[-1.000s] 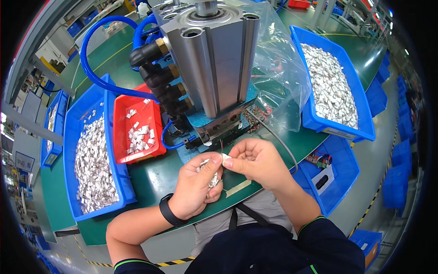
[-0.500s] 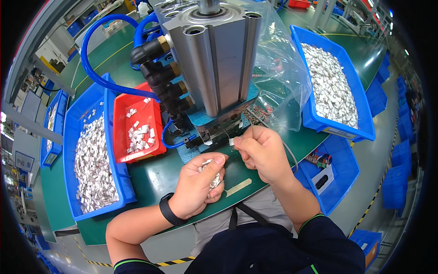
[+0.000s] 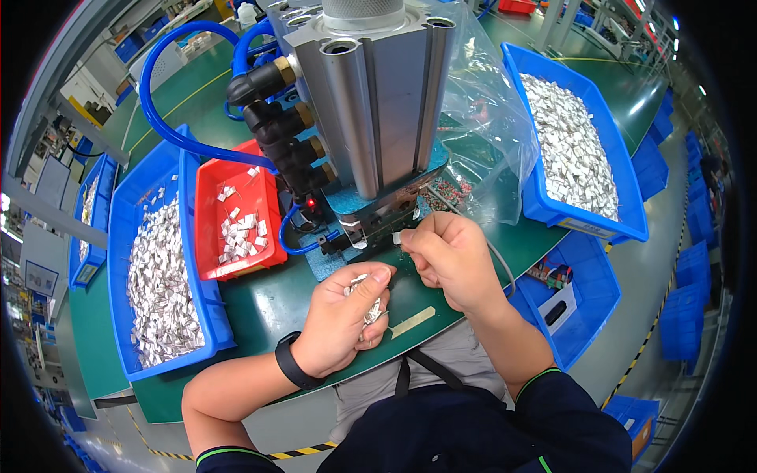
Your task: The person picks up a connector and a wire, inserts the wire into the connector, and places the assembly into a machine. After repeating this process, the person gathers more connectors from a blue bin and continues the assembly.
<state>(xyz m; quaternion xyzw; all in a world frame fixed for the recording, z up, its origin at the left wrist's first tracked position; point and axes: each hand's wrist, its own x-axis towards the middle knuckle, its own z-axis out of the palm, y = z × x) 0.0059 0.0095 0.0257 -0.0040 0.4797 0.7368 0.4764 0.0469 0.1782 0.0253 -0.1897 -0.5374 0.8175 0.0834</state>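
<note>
A loose handful of small white-and-silver rectangular parts with thin wire leads (image 3: pixel 371 309) lies in my left hand (image 3: pixel 341 317), whose fingers are curled round them. Just right of it, my right hand (image 3: pixel 453 260) pinches one such part (image 3: pixel 397 237) between thumb and forefinger. That part is held at the front opening of a pneumatic press (image 3: pixel 371 110) with a silver cylinder body and a blue speckled base. Its leads point toward the opening; their ends are hidden there. A small red light (image 3: pixel 311 202) glows on the press's left side.
Blue bins of similar parts stand at left (image 3: pixel 165 284) and right (image 3: pixel 572 150). A red tray (image 3: pixel 236 268) with a few parts sits by the press. Blue air hoses (image 3: pixel 150 94) arch leftward. Clear plastic (image 3: pixel 493 118) and small clippings (image 3: pixel 445 193) lie behind.
The knurled top of the press has come down into view, and the red light has come on. My right hand has shifted the pinched part slightly up and left. My left hand stays put.
</note>
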